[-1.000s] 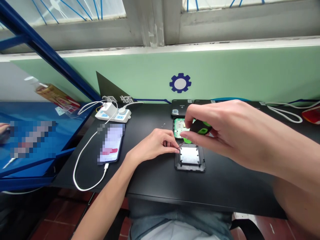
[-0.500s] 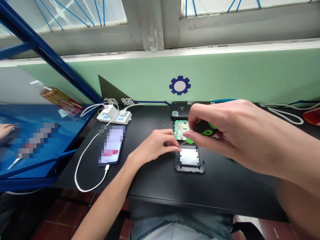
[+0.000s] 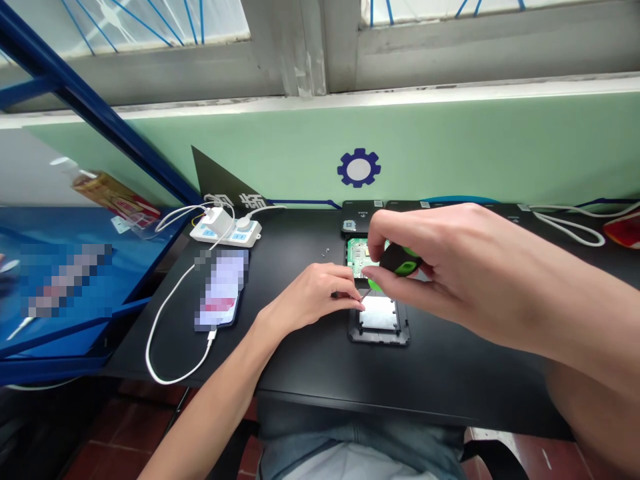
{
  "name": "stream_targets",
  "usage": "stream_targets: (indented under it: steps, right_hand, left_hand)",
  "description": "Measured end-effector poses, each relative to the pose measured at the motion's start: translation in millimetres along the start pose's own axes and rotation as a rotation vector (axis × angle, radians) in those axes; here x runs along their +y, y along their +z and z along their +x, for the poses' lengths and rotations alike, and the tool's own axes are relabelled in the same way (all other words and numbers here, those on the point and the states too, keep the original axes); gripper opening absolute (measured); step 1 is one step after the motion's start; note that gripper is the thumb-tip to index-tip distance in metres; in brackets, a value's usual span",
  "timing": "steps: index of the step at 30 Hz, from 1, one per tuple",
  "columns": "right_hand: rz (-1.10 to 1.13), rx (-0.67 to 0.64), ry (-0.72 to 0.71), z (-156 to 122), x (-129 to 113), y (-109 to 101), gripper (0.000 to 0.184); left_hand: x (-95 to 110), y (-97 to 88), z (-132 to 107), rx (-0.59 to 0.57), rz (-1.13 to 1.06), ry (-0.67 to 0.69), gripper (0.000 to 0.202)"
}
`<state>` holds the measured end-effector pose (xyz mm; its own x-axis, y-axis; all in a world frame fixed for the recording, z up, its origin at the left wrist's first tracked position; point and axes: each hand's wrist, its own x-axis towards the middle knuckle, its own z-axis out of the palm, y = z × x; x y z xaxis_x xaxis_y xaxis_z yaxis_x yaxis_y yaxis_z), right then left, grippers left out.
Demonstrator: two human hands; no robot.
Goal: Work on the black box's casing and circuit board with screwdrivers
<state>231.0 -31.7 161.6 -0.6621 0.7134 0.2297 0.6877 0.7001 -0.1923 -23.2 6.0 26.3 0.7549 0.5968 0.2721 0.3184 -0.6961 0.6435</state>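
An opened black device [image 3: 379, 319] lies on the black table [image 3: 320, 360], showing a green circuit board [image 3: 357, 257] at its far end and a silver plate nearer me. My right hand [image 3: 440, 263] is closed round a black and green screwdriver [image 3: 397, 261], whose thin tip points down at the device's upper left corner. My left hand [image 3: 313, 297] rests on the table against the device's left edge, its fingertips pinched together at that same corner. Whatever they pinch is too small to make out.
A phone [image 3: 223, 288] with a white charging cable [image 3: 165, 320] lies left of the device, behind it a white power strip [image 3: 226, 230]. Two tiny screws [image 3: 325, 252] lie loose on the table. Black device covers [image 3: 363, 217] sit at the back; white cable [image 3: 565, 223] at far right. A blue frame stands left.
My hands and the screwdriver stay at the device's upper left corner. The view shifted slightly; a hand at the far left edge is gone from sight.
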Motion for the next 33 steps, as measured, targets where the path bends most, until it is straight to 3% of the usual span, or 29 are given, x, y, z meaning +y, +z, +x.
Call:
stream_targets:
  steps: [12,23,33]
  right_hand:
    - [-0.02,-0.055,-0.064,3.7,-0.1,12.7,0.03]
    - [-0.049,-0.062,-0.061,5.4,-2.9,10.8,0.033]
    - [-0.055,-0.068,-0.065,3.6,0.3,11.0,0.031]
  left_hand:
    - [1.7,12.8,3.6,-0.084,-0.1,-0.069,0.016]
    - [6.6,2.8,6.3,-0.11,-0.228,-0.187,0.013]
    - [9.3,-2.4,5.5,-0.139,-0.229,-0.199,0.011]
